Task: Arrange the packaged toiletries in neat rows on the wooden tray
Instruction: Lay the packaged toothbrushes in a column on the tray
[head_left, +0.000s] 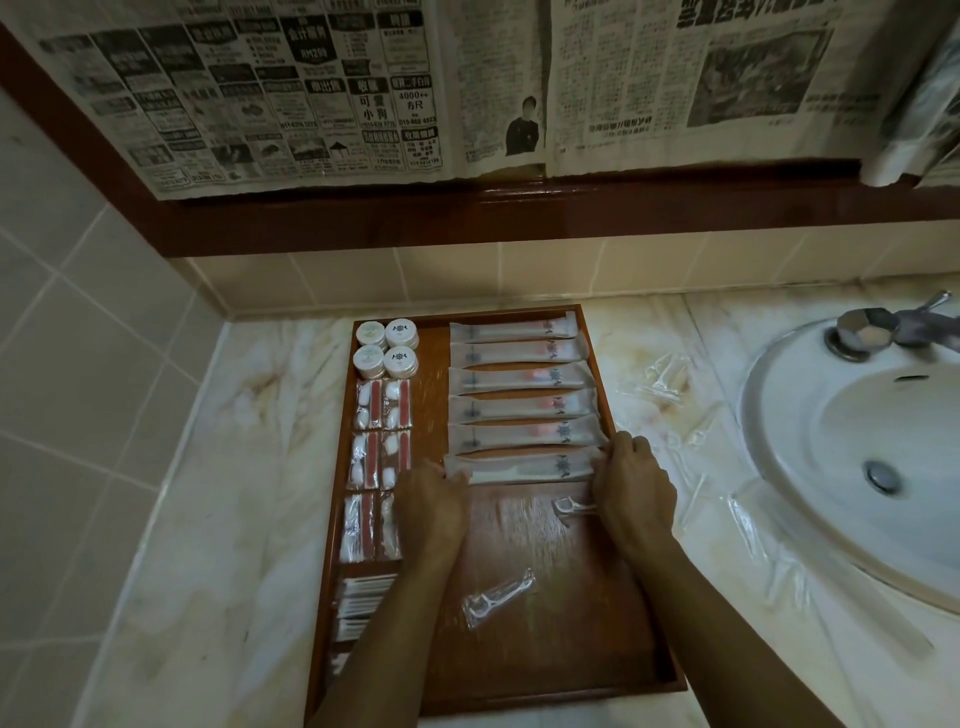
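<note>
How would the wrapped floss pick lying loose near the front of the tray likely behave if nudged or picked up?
The floss pick looks thin and small, so it is probably very light. Its clear, glossy wrapper suggests it would slide easily on the polished wooden tray rather than roll. The loose film may crinkle and slip under fingertips.

We see only our two forearms and hands, both coming up from the bottom edge toward the wooden tray (652, 566). Both arms are bare all the way to the frame edge: no sleeve, cuff or glove shows on either. Our left hand (431, 506) shows its back, with a bare wrist carrying no watch or band. Our right hand (631, 480), nearer the tray's right rim, shows its back and a row of knuckles; its fingers carry no ring that we can make out. The forearms are slim and taper toward the wrists. Nails are hidden or too dim to judge in this low light.
</note>
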